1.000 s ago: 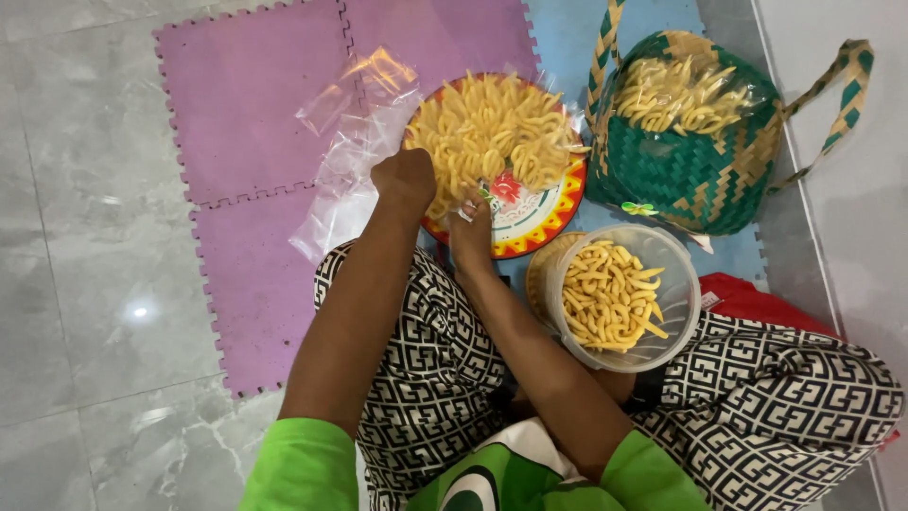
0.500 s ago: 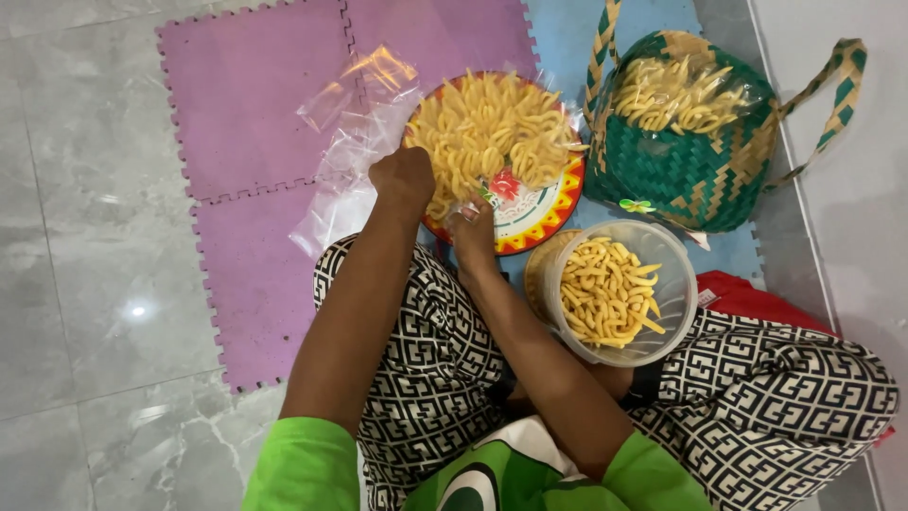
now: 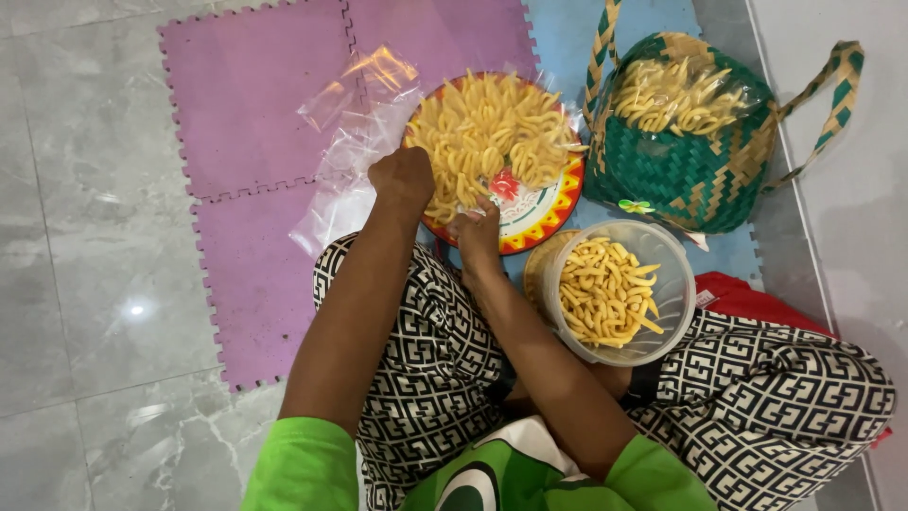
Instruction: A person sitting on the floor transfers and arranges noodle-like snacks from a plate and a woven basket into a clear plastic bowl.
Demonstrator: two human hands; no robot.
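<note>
Head camera is looking down on a seated person whose two hands are working at a plate [image 3: 558, 213] heaped with pale yellow snack sticks [image 3: 492, 132]. Left hand [image 3: 404, 177] is curling into a loose fist at the plate's near edge, seemingly closing on a few sticks, though what sits inside the fist cannot be told. Right hand [image 3: 476, 232], just beside it, is resting fingertips on the rim, pinching at one or two sticks. Sticks are lying piled beyond both hands, spilling toward the rim. They are looking light, dry, stiff and brittle, likely to snap under a squeeze, so a gentle pinch near the middle or a loose scoop is suiting them best. Right of the right hand, a clear tub [image 3: 662, 284] is sitting half filled with more sticks on the person's patterned lap. Farther right, a green woven basket [image 3: 690, 175] is holding a bagful. Clear plastic bags [image 3: 355, 123] are lying crumpled left of the left hand on purple foam mats [image 3: 246, 104].
</note>
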